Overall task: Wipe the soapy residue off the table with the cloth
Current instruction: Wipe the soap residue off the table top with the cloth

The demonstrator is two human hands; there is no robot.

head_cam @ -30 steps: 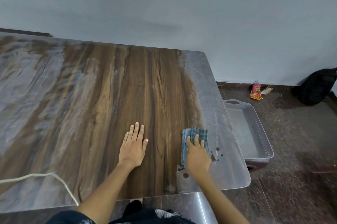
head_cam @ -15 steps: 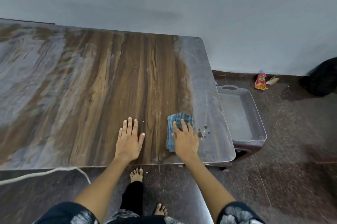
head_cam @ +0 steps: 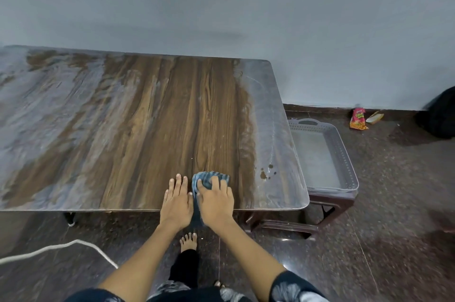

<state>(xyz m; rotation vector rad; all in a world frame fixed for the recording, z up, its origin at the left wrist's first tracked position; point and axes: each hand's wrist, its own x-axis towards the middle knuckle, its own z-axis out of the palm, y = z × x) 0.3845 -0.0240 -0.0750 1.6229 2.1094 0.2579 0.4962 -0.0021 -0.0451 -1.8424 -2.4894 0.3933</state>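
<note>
- Grey wall and dark floor frame the worktop (head_cam: 152,129); its middle shows bare wood grain, while pale soapy residue (head_cam: 273,134) coats the right strip and far left.
- Right hand (head_cam: 216,200) has dragged the cloth (head_cam: 209,180) leftward to the near edge, its grip flat and pressing.
- Left hand (head_cam: 177,203) rests open, now just beside it.
- Brown droplets (head_cam: 267,171) lie uncovered; the right strip likely needs another pass.

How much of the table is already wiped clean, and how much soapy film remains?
Done: the middle band of the wood-grain table shows bare brown. In hand: the right hand presses the blue checked cloth at the near edge; the left hand lies flat beside it. Left: grey soapy film on the left part and the right strip.
</note>
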